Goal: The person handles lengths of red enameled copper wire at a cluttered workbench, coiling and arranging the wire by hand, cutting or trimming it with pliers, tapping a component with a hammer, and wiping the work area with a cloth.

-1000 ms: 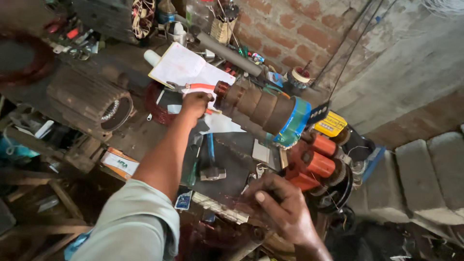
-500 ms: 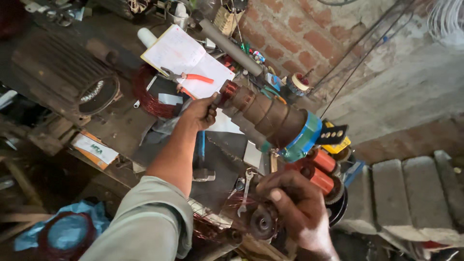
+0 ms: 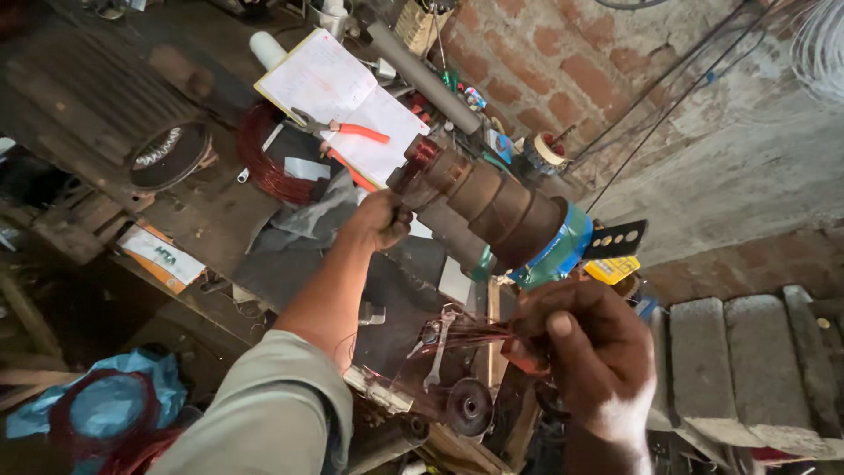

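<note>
Left hand (image 3: 380, 220) was wrapped tight around the narrow end of the stepped brown winding former (image 3: 488, 211) above the cluttered workbench (image 3: 202, 211). Right hand (image 3: 585, 352) pinched a bundle of thin copper wire (image 3: 470, 336) just below the former. Open notebook (image 3: 338, 101) with red-handled pliers (image 3: 347, 132) lay behind.

Short grey-green sleeve (image 3: 272, 413), bare forearms.

Daylight enters from two o'clock, brightening the plaster wall (image 3: 703, 167); nine o'clock bench (image 3: 79, 105) lies dim, edges bowed, slightly soft.
</note>
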